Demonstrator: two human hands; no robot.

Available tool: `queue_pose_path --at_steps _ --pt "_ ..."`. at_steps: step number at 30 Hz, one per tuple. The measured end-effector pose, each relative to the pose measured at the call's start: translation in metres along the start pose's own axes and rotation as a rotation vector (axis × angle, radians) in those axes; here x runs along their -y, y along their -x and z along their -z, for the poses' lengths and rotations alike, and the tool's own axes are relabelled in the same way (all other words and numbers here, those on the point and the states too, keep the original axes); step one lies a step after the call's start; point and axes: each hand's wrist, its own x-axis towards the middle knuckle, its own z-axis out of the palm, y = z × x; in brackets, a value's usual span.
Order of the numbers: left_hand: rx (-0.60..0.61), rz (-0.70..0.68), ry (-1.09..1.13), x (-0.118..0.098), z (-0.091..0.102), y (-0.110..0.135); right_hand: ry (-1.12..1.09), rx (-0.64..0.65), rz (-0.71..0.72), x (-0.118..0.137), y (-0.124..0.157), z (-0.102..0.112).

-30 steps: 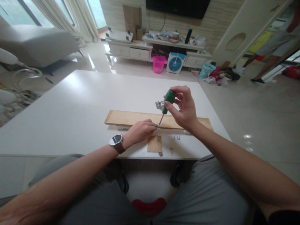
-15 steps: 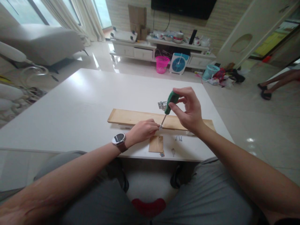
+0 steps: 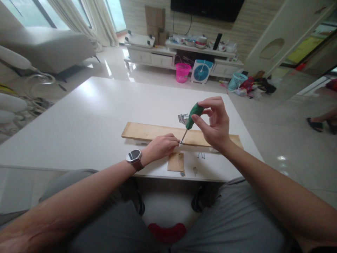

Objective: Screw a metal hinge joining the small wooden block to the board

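Green screwdriver in right hand; TV lettering illegible.

A green-handled screwdriver was tilted toward one o'clock, its tip held at a metal piece along a wooden board's six-o'clock edge, the wooden board laid flat.

One head-worn camera looks forward and down across the white table from its near edge

I see a pink basket just beside a fan, a blue basket with what may be bags next to it, and a wall TV.
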Motion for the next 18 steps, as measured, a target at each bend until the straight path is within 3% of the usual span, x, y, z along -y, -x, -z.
queue_pose_path --at_steps 5,11,18 --pt "0.001 0.001 0.013 -0.0002 0.0000 0.0004 -0.111 0.068 -0.072 0.0002 0.0020 -0.0008" --pt "-0.008 0.010 0.006 -0.0003 -0.0005 0.0003 0.041 0.019 -0.027 0.0042 -0.0009 0.0016" --pt "0.007 0.011 -0.003 -0.0004 0.0003 -0.0002 -0.067 0.084 -0.086 0.0065 0.0002 0.0002"
